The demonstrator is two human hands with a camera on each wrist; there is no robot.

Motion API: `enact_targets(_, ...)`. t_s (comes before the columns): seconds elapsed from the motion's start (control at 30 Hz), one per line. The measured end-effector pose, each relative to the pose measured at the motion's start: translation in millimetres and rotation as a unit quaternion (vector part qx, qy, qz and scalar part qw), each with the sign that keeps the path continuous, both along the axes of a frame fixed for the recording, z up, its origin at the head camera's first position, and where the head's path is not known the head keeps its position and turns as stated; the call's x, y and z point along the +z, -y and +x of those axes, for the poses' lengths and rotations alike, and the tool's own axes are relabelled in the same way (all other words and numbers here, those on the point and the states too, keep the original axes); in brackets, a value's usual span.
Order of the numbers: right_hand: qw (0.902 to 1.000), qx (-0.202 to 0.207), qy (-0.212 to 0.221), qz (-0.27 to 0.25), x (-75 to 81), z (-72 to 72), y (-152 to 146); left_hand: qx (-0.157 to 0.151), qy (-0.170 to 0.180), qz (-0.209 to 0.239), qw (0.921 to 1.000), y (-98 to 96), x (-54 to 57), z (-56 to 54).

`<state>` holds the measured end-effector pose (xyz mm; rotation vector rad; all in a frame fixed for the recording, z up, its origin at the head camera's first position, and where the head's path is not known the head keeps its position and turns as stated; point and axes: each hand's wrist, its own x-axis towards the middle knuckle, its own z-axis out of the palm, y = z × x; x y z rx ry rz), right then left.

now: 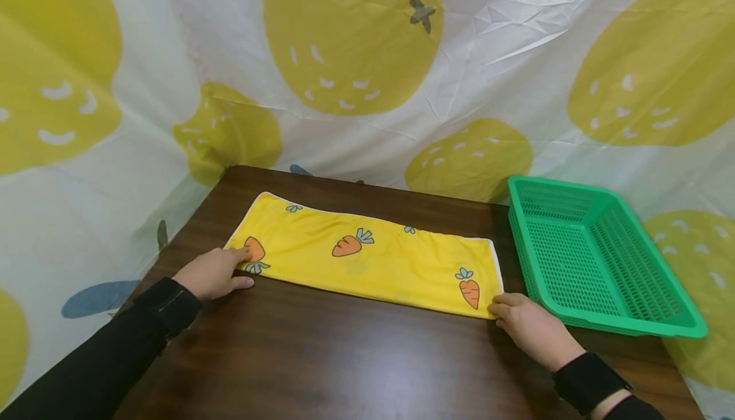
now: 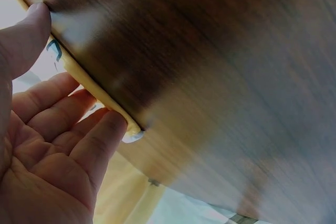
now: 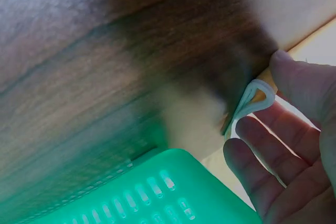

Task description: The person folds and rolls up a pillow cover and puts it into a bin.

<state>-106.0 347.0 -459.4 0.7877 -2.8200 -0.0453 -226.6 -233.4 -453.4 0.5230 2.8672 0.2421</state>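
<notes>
A yellow cloth (image 1: pixel 390 260) printed with orange carrots and edged in white lies folded into a long strip across the brown table. At its left end my left hand (image 1: pixel 215 273) rests with fingers extended on the cloth, the thumb spread apart near the front fold. My right hand (image 1: pixel 531 327) pinches the front right corner. In the right wrist view, the white-trimmed edge (image 3: pixel 266 88) bulges in a small loop between the thumb and fingers of that hand (image 3: pixel 294 145). The left wrist view shows the left fingers (image 2: pixel 100 140) along the folded edge.
A green plastic basket (image 1: pixel 660 279) with slotted walls stands at the right of the table, close beside the right hand. Fabric with large yellow fruit prints (image 1: pixel 356 37) hangs behind and along the sides. Bare brown tabletop (image 1: pixel 344 356) lies in front of the cloth.
</notes>
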Motion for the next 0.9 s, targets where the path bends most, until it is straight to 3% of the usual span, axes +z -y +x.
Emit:
enact_targets(0.2, 0.9995, -0.023, 0.020, -0.008, 0.1, -0.7, 3, -0.012, -0.013, 0.007, 0.9998, 3.3, -1.0, -4.6)
enact_targets(0.37, 0.9985, -0.032, 0.040, -0.020, 2.5, 4.0, 10, -0.019, -0.035, 0.011, 0.9991, 8.7, -2.7, -20.2)
enact_targets(0.63, 0.9978, -0.001, 0.067, 0.001, 4.5, 19.9, 44, 0.033, -0.039, -0.018, 0.9985, 17.7, -7.1, -59.6)
enact_targets(0.77, 0.9968, 0.022, 0.075, 0.012, 5.4, 31.1, 66, 0.060, -0.025, -0.025, 0.9976, 21.9, -6.2, -77.7)
enact_targets(0.9, 0.9945, 0.050, 0.091, 0.015, 6.1, 42.9, 85, 0.106, -0.013, -0.038, 0.9935, 20.2, -4.1, -90.8)
